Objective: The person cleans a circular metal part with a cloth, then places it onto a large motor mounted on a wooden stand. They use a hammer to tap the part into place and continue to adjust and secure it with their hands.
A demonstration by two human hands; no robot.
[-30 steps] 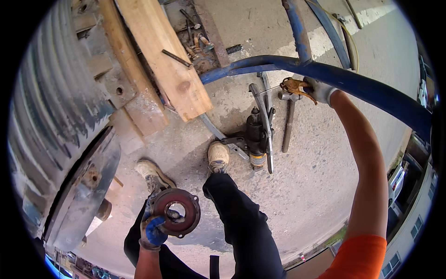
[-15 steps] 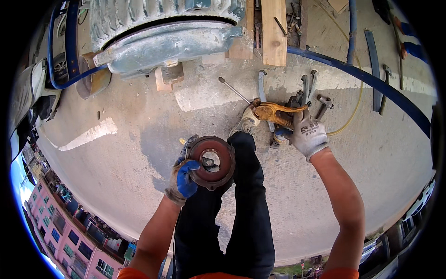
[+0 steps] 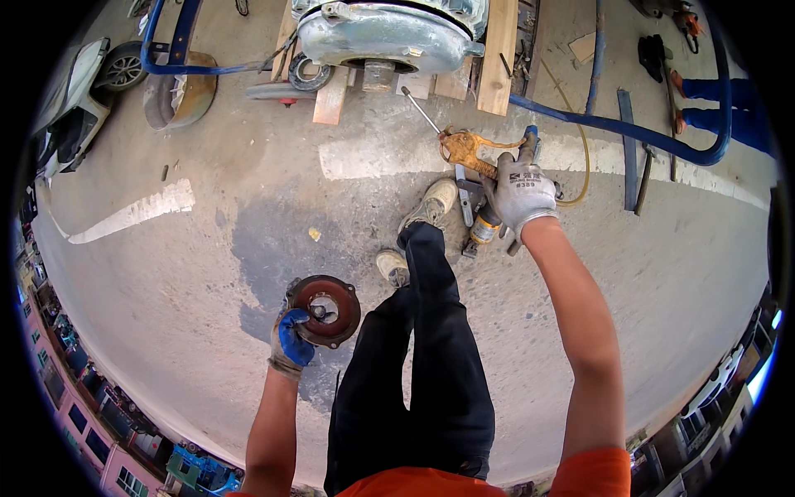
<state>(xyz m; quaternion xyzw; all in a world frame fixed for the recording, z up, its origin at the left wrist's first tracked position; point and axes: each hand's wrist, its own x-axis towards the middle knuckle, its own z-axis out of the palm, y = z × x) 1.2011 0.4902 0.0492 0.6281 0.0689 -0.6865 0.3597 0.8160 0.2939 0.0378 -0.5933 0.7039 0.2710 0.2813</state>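
My left hand (image 3: 291, 341), in a grey glove with blue fingertips, grips the rim of a round reddish-brown bearing cover (image 3: 345, 321) with lugs and a central hole. It is held above the ground, left of my legs. My gloved right hand (image 3: 525, 192) is wrapped round the handle of a yellow air blow gun (image 3: 469, 150), with one finger stretched along its lever. The gun's thin metal nozzle (image 3: 421, 110) points up and left. Below this hand lie a yellow-and-black power tool (image 3: 483, 229) and a metal bar (image 3: 464, 195), partly hidden by it.
Ahead sits a large grey-blue motor (image 3: 373, 41) with a stub shaft, near wooden planks (image 3: 497, 66). A bearing (image 3: 310, 74) lies beside it. A blue metal frame (image 3: 613, 126) crosses the right side, near a hammer (image 3: 645, 178) and another person's legs (image 3: 720, 120). A yellow hose (image 3: 587, 166) trails there.
My left hand and the bearing cover have moved left, away from my legs. My right hand has shifted slightly left and up with the blow gun. The view shows me standing farther back from the motor.
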